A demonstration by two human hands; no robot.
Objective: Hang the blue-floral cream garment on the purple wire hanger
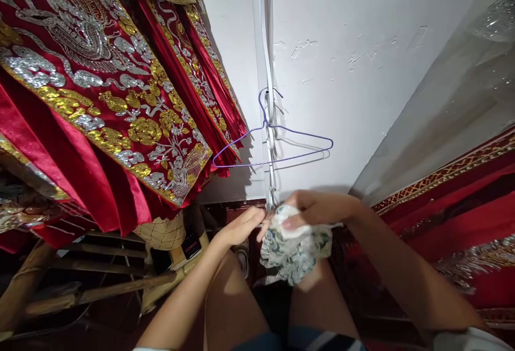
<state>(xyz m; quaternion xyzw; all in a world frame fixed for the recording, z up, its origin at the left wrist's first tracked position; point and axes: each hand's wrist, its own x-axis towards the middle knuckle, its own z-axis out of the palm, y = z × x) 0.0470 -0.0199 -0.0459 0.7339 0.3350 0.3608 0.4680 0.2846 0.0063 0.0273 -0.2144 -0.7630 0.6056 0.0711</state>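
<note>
A bunched, ruffled cloth garment [295,251], white with a green-grey leafy print, hangs above my knees. My right hand [317,211] is closed on its upper part, with the thumb pressed over a white patch. At the garment's upper left edge is my left hand [243,226], its fingers together and the tips meeting those of my right hand. What lies between the left fingertips is hidden. Beyond both hands, a purple wire hanger [277,163] hangs bare from a white wall-mounted rail [263,34].
Red costumes with gold and silver embroidery [145,131] hang at the left. Below them are a bamboo frame [120,289] and a woven basket [161,233]. More red trimmed fabric [475,222] lies at the right beside clear plastic sheeting [454,93]. A white wall [341,29] stands ahead.
</note>
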